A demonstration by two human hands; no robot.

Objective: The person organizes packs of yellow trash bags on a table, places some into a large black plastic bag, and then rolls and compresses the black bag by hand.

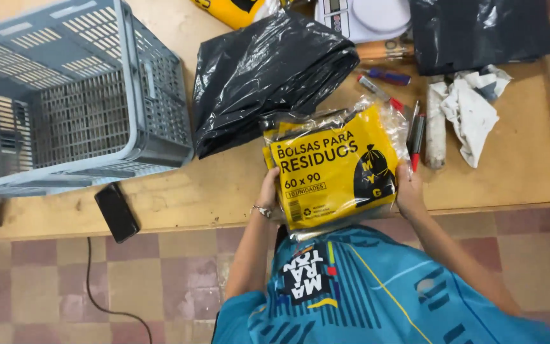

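Observation:
I hold a yellow packet of bin bags (333,167) in clear plastic wrap, with black print, over the near edge of the wooden table (224,185). My left hand (268,190) grips its left edge; a bracelet sits on that wrist. My right hand (408,190) grips its right edge. Just behind the packet lies a folded stack of black plastic bags (262,73).
A grey plastic crate (65,95) stands at the table's left. A black phone (117,212) lies at the near edge with a cable hanging below. Pens and markers (397,105), a white rag (469,108), another black bag (479,32) and a white scale (364,16) sit behind.

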